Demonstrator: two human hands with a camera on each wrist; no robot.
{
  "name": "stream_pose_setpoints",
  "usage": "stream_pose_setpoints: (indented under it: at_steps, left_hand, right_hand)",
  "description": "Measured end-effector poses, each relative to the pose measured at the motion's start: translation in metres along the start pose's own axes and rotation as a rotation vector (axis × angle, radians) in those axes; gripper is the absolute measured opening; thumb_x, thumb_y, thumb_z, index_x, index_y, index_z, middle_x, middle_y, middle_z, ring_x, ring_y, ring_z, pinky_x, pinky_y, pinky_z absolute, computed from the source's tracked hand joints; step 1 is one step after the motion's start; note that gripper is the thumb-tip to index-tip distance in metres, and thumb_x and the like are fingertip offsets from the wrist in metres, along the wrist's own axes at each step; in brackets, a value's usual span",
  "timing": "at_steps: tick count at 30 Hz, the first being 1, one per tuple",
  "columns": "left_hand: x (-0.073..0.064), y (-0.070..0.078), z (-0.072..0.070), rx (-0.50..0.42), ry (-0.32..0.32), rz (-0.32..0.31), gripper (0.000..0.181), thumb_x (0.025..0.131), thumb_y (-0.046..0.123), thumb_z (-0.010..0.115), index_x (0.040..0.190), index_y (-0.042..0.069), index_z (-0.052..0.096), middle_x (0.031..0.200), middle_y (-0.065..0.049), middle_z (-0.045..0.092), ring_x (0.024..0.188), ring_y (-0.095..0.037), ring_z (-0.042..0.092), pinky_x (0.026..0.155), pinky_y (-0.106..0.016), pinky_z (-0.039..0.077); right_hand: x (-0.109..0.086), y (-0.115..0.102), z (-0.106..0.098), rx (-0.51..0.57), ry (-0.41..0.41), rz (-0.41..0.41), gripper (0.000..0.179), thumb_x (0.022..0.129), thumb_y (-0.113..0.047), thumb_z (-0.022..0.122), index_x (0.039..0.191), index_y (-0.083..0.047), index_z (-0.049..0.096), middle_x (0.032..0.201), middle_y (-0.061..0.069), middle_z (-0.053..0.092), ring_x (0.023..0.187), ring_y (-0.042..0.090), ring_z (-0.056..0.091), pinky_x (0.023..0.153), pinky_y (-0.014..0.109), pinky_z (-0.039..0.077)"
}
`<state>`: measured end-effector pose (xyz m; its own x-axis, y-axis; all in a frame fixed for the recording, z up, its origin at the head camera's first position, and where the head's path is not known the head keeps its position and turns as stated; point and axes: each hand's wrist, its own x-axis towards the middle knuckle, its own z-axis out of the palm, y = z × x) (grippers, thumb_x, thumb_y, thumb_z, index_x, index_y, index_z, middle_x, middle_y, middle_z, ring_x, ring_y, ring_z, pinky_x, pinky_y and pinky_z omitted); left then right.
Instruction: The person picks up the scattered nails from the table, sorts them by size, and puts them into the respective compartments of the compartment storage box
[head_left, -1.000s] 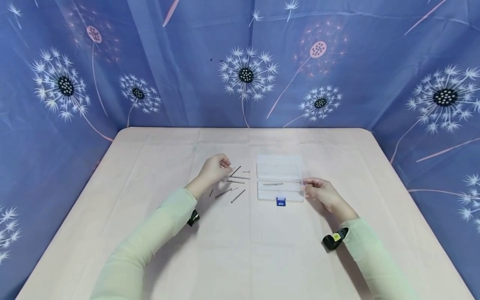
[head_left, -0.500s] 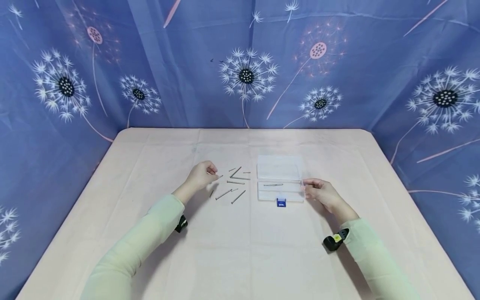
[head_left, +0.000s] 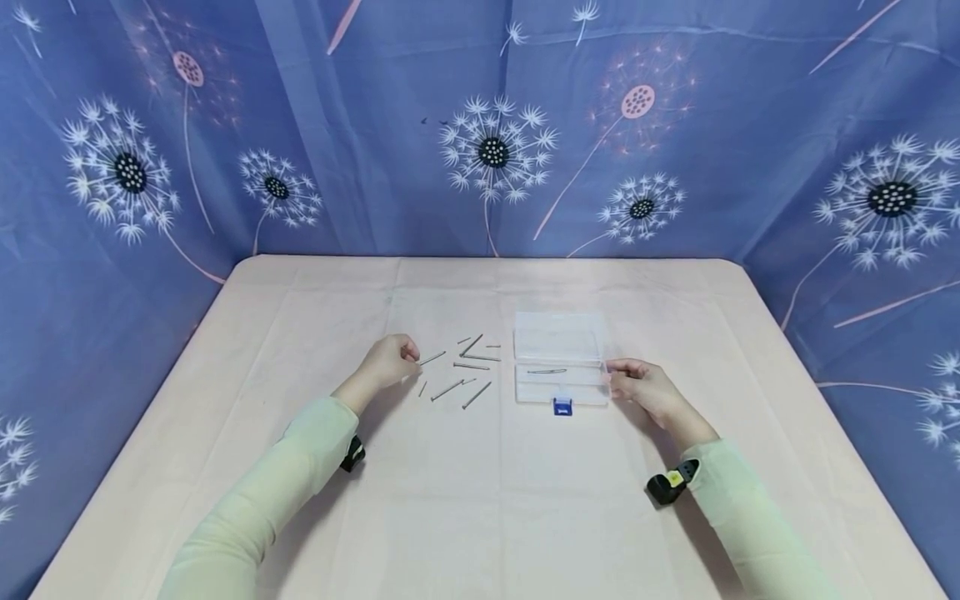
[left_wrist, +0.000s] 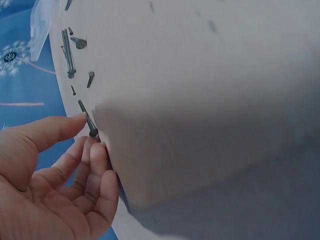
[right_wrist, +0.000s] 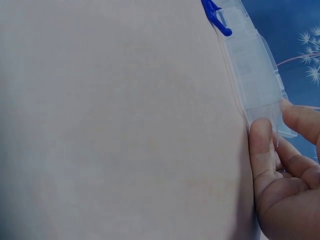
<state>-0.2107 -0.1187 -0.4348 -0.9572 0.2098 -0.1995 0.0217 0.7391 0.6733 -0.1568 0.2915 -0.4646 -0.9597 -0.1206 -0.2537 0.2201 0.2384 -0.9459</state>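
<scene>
My left hand [head_left: 384, 363] is at the left edge of a loose group of metal nails, thumb and fingertips at the head end of one nail [left_wrist: 87, 117]. That nail's shaft [head_left: 435, 357] points away from the fingers toward the right. My right hand [head_left: 643, 388] holds the right end of a clear plastic box [head_left: 562, 392], with the thumb [right_wrist: 261, 135] on its near side and fingers behind. The box's lid [head_left: 558, 335] is laid back, its blue latch [head_left: 562, 407] faces the front, and thin nails [head_left: 547, 371] lie inside.
Several long nails [head_left: 472, 367] and short ones [head_left: 492, 346] lie scattered between the left hand and the box, on a pale cloth-covered table [head_left: 450, 500]. A blue dandelion-print curtain [head_left: 375, 167] surrounds the back and sides.
My left hand has moved left and nearer, from over the nails to the group's left edge, uncovering a short nail and the nail at its fingers. The right hand and box stay put.
</scene>
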Motion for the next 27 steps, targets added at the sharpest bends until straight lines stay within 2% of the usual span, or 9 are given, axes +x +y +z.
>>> stream_pose_setpoints:
  at_steps: [7,11,15,23,27]
  left_hand:
    - [0.0004,-0.0007,-0.0011,0.079,0.004,-0.002,0.01,0.078,0.002,0.067,0.086,-0.002,0.061,0.074,-0.005,0.057,0.067,-0.016,0.052,0.063,-0.024,0.044]
    - [-0.0002,-0.0013,-0.0018,0.095,-0.002,-0.012,0.007,0.079,0.003,0.067,0.081,0.0,0.061,0.073,-0.005,0.058,0.069,-0.017,0.052,0.062,-0.025,0.044]
    - [-0.0006,-0.0022,-0.002,0.092,-0.025,-0.031,0.007,0.082,0.005,0.066,0.083,0.0,0.062,0.077,-0.006,0.06,0.073,-0.018,0.054,0.065,-0.027,0.046]
    - [-0.0001,-0.0037,0.0013,0.196,-0.058,0.01,0.009,0.088,0.006,0.06,0.087,-0.003,0.062,0.085,-0.012,0.061,0.078,-0.022,0.056,0.072,-0.033,0.049]
    - [-0.0016,-0.0031,0.0022,0.206,-0.055,0.008,0.012,0.09,0.008,0.058,0.089,-0.004,0.061,0.088,-0.013,0.061,0.08,-0.023,0.056,0.074,-0.035,0.049]
  right_hand:
    - [-0.0002,0.0006,-0.0001,0.023,0.005,0.003,0.049,0.09,-0.002,0.053,0.13,0.021,0.037,0.085,-0.012,0.06,0.074,0.0,0.058,0.069,0.015,0.052]
    - [-0.0003,-0.0002,0.0001,0.007,0.005,0.002,0.049,0.092,-0.004,0.053,0.131,0.02,0.036,0.086,-0.012,0.059,0.075,-0.001,0.058,0.069,0.015,0.052]
    - [-0.0006,-0.0008,0.0009,0.006,0.014,0.001,0.049,0.091,-0.003,0.054,0.131,0.02,0.038,0.087,-0.011,0.058,0.075,-0.001,0.057,0.068,0.015,0.052]
    - [-0.0008,-0.0014,0.0014,0.008,0.009,-0.003,0.049,0.091,-0.004,0.054,0.13,0.021,0.037,0.087,-0.01,0.058,0.075,-0.001,0.057,0.068,0.015,0.052]
    - [-0.0002,-0.0012,0.002,0.009,0.004,-0.002,0.049,0.092,-0.004,0.053,0.131,0.021,0.037,0.088,-0.009,0.058,0.077,-0.001,0.057,0.069,0.015,0.052]
